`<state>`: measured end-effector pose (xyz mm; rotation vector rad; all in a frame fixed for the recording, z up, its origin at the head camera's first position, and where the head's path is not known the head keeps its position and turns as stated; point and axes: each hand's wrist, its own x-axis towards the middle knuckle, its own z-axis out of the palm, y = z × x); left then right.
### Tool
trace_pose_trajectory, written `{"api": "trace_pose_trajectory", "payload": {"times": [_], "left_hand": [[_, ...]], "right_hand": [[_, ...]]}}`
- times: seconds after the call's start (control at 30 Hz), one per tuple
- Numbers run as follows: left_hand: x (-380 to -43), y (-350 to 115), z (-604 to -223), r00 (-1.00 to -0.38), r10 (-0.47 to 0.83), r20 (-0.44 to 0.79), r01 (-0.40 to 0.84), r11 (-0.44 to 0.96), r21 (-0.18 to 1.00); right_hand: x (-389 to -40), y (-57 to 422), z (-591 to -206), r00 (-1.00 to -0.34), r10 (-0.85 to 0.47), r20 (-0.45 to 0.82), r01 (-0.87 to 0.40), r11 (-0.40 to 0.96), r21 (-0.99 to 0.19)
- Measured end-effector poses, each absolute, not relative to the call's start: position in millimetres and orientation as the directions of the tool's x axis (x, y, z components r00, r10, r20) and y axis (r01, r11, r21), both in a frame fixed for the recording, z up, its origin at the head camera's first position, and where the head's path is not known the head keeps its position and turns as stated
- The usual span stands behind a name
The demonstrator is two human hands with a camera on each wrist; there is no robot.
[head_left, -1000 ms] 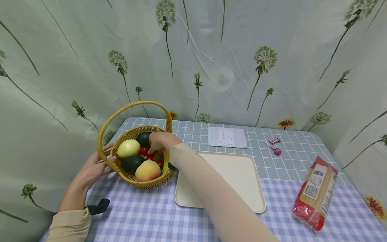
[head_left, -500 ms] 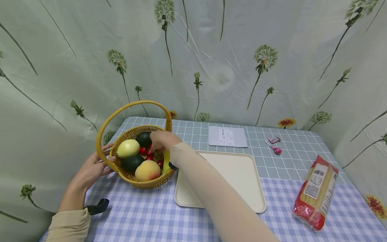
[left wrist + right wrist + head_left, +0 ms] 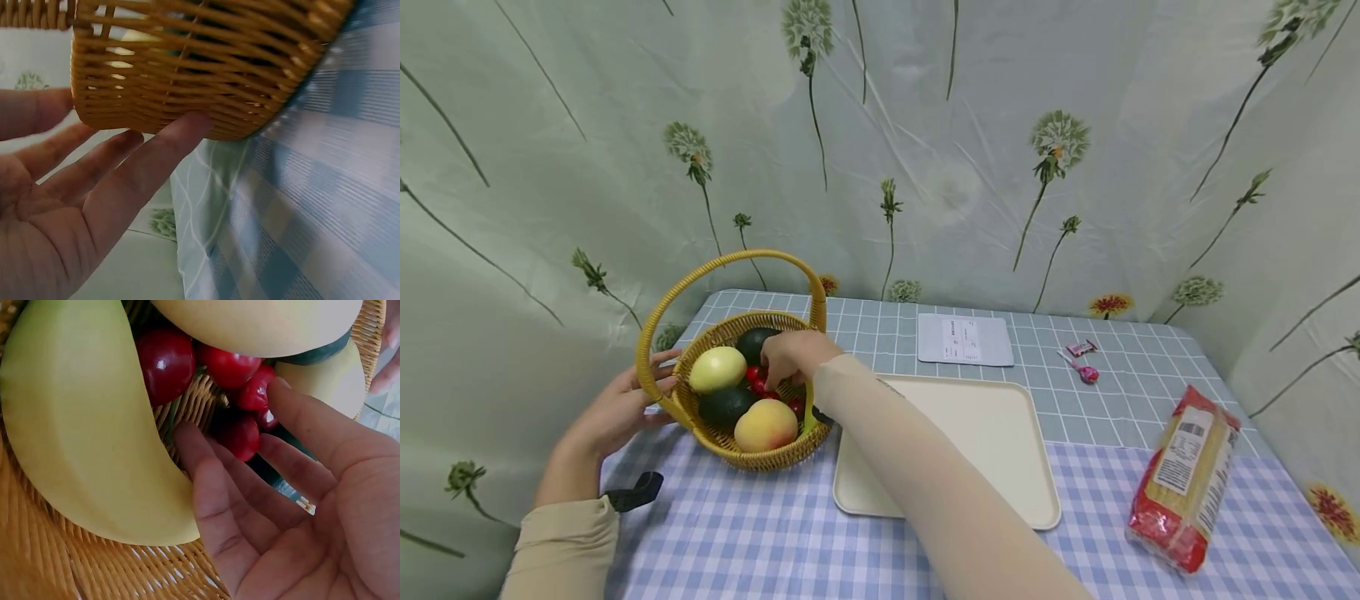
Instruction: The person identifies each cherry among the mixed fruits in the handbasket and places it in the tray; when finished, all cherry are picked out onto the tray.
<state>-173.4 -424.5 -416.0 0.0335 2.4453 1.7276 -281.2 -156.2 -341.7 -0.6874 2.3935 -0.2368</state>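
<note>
A wicker basket [image 3: 767, 458] with a tall handle [image 3: 664, 321] holds fruit. My right hand [image 3: 793, 354] reaches inside it; in the right wrist view its thumb [image 3: 297, 415] touches a red cherry [image 3: 255, 387], and its bent fingers lie beside a lower cherry [image 3: 239, 437], spaced apart from the thumb. A banana [image 3: 81, 425] lies alongside them. Around the cherries sit a peach [image 3: 767, 425], a pale yellow-green fruit [image 3: 718, 369] and two dark green fruits, one in front [image 3: 727, 406]. My left hand [image 3: 613, 412] is at the basket's left side, fingers extended against the wicker in the left wrist view.
A cream tray [image 3: 992, 454] lies right of the basket, partly under my right forearm. Behind it is a silver-grey pouch [image 3: 965, 339] with a label. Farther right are a lollipop [image 3: 1086, 373], a small wrapped candy [image 3: 1081, 348] and a red-ended packet of noodles [image 3: 1183, 479].
My left hand has shifted slightly left along the basket's side. My right hand has moved a little left and deeper among the cherries. The basket stays nearly in place.
</note>
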Motion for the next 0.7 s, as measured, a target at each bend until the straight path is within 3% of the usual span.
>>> {"api": "trace_pose_trajectory", "payload": {"times": [0.27, 0.7], "left_hand": [[-187, -433, -417, -0.981, 0.154, -0.120, -0.059, 0.354, 0.934], [-189, -435, -422, -0.981, 0.156, -0.119, -0.058, 0.346, 0.936]], "right_hand": [[-280, -155, -341, -0.654, -0.535, -0.535, -0.432, 0.845, -0.317], [-280, -155, -343, -0.572, -0.596, -0.563, -0.574, 0.782, -0.245]]}}
